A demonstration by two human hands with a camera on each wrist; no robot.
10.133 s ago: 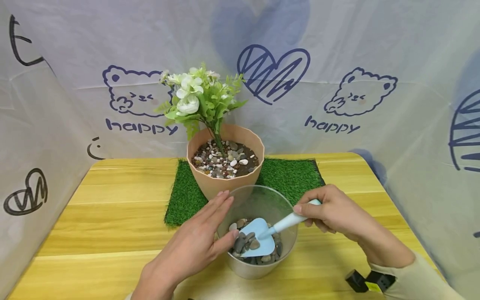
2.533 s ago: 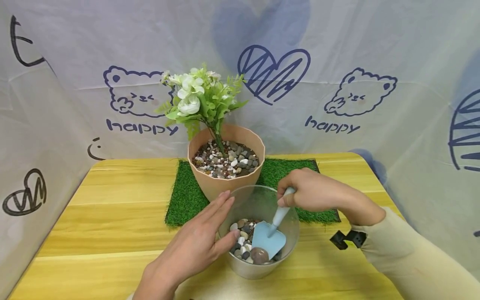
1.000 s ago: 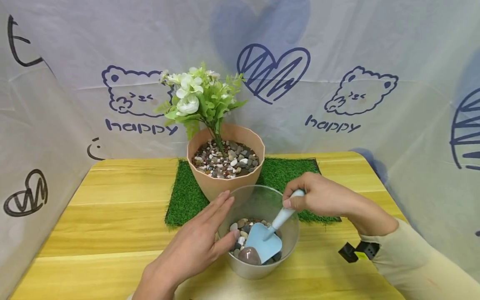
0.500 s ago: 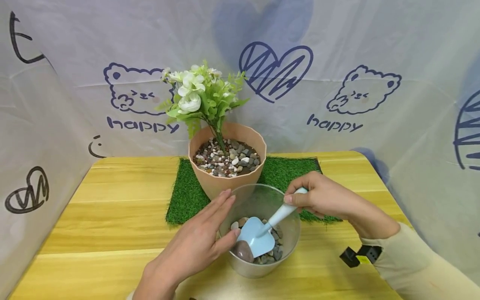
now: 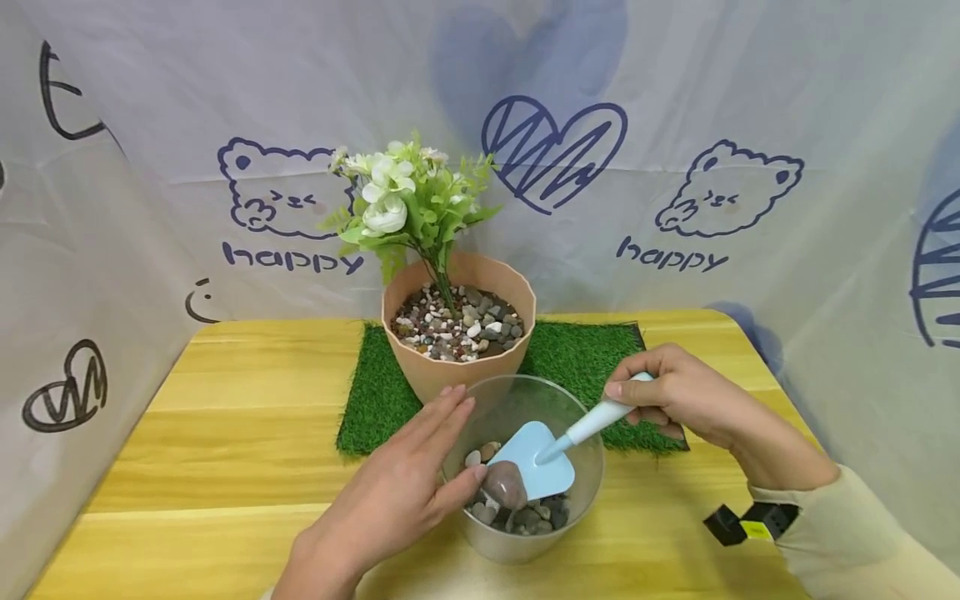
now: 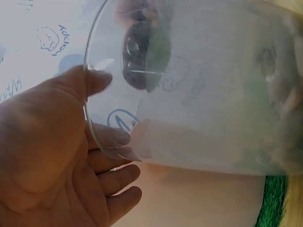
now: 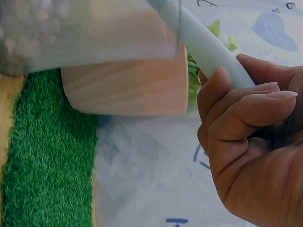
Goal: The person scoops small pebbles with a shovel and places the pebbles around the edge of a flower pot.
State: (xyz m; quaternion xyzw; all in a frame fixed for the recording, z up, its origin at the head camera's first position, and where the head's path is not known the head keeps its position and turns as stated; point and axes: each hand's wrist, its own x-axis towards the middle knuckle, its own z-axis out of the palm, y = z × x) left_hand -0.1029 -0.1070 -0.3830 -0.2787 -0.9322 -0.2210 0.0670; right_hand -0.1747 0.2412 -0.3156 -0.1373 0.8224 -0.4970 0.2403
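Note:
My right hand (image 5: 675,396) grips the white handle of a light-blue plastic trowel (image 5: 543,467) from the right. The trowel's blade sits inside a clear plastic bucket (image 5: 510,546), tilted down to the left. A big shiny brown stone (image 5: 505,485) lies at the blade's left edge, close by my left thumb. Beneath are smaller pebbles (image 5: 528,521). My left hand (image 5: 397,483) rests along the bucket's left rim, fingers fairly straight, thumb reaching over the opening. In the left wrist view the thumb and fingers (image 6: 118,179) lie at the clear rim.
Behind the bucket a peach flowerpot (image 5: 450,375) stands on a green turf mat (image 5: 585,346). It holds a white-flowered plant (image 5: 420,200), small stones and dark soil. The wooden table (image 5: 187,467) ends at a printed cloth backdrop (image 5: 637,67).
Pebbles now cover more of the pot's right side than ten seconds ago. Over the last second my right hand moves right, the trowel handle tips lower, and the big stone rises with the blade.

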